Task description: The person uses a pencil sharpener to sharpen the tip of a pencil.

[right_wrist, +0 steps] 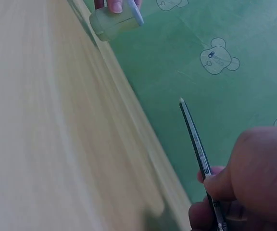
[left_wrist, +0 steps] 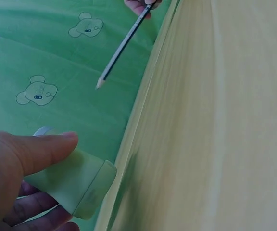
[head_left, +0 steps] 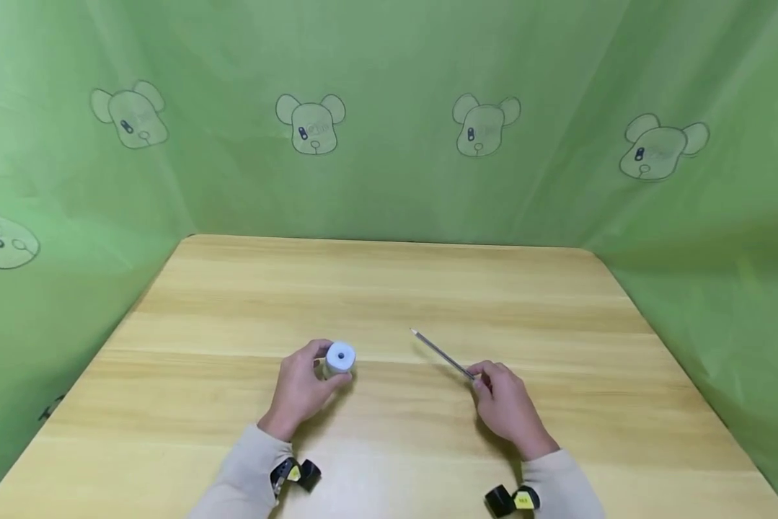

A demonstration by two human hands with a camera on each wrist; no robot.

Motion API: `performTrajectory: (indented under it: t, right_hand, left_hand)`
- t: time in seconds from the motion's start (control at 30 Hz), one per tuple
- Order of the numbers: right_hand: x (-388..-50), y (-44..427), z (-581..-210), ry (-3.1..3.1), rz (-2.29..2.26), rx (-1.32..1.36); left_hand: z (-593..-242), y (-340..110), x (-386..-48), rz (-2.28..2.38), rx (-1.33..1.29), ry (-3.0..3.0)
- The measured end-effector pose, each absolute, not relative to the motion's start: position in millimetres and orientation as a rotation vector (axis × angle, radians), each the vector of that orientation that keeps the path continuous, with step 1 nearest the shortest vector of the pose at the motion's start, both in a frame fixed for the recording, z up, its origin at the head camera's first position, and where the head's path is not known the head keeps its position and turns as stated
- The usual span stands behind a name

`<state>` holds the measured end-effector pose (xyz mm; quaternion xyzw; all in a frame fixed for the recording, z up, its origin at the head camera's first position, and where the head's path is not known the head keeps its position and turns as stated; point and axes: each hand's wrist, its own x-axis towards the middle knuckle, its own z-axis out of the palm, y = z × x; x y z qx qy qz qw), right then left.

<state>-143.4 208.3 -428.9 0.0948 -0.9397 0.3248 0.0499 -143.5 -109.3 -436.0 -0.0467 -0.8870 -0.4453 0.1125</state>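
Between thumb and fingers, my left hand (head_left: 301, 386) grips a small pencil sharpener (head_left: 341, 357) above the table, its pale top with a dark round hole facing up. In the left wrist view the sharpener's translucent body (left_wrist: 76, 185) looks yellowish green, partly covered by the thumb. My right hand (head_left: 507, 404) pinches a dark striped pencil (head_left: 442, 354) near its rear end. The pencil slants up and left, and its pale sharpened tip (right_wrist: 181, 101) points toward the sharpener's side. A gap separates tip and sharpener. The pencil's rear end is partly hidden by the fingers.
A light wooden table (head_left: 389, 288) lies under both hands. Green curtains (head_left: 395, 187) printed with bear-like heads stand behind it and at both sides. Each sleeved wrist wears a black strap with a small camera block (head_left: 500, 500).
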Motion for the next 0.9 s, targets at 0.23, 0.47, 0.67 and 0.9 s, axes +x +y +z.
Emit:
performTrajectory:
  t: [0.23,0.47,0.67,0.9]
  right_hand:
    - [-139.2,214.4,-427.2,-2.798,1.037,0.293]
    - [-140.5,205.8,-436.8,-2.626,1.025,0.37]
    - [-136.1,194.1,-444.6,-2.501,1.048,0.574]
    - [-137.5,190.0,-446.0,-2.447,1.055,0.658]
  left_hand:
    - [-437.6,-110.1,-140.6,-1.294,-0.162,-2.586]
    - [-436.3,-111.7,-140.1,-1.296,-0.186,-2.562]
    - [-436.5,-111.7,-135.6,-1.32,-0.245,-2.563]
    - [-435.3,-109.2,-137.2,-1.292,-0.35,-2.549]
